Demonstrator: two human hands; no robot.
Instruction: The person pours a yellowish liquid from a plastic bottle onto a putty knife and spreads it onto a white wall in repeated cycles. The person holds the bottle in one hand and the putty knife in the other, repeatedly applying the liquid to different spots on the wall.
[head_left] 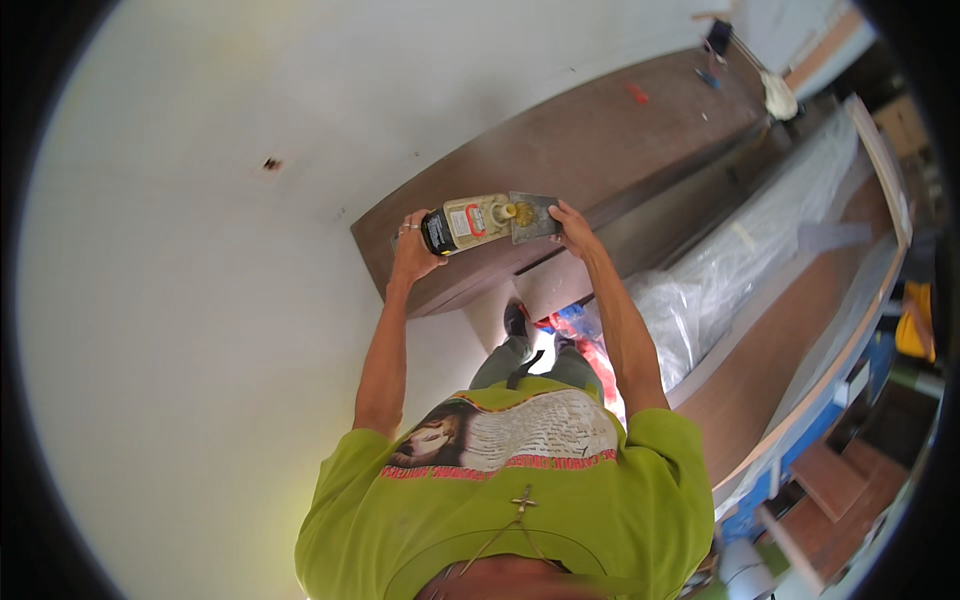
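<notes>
My left hand [420,248] is closed round the dark lower end of a labeled container [467,223], held nearly horizontal with its neck to the right. My right hand [570,228] grips a flat grey metal scraper [542,215] against the container's neck. A yellowish-brown paste [524,214] sits on the scraper beside the opening. Both hands are held over a long brown wooden panel [630,130].
A white wall [190,300] fills the left. On the right, plastic-wrapped material [720,260] lies beside a curved wooden piece [800,310]. Small tools [710,78], a white cloth [780,95], a yellow item [915,322] and wooden boards [830,475] are farther out.
</notes>
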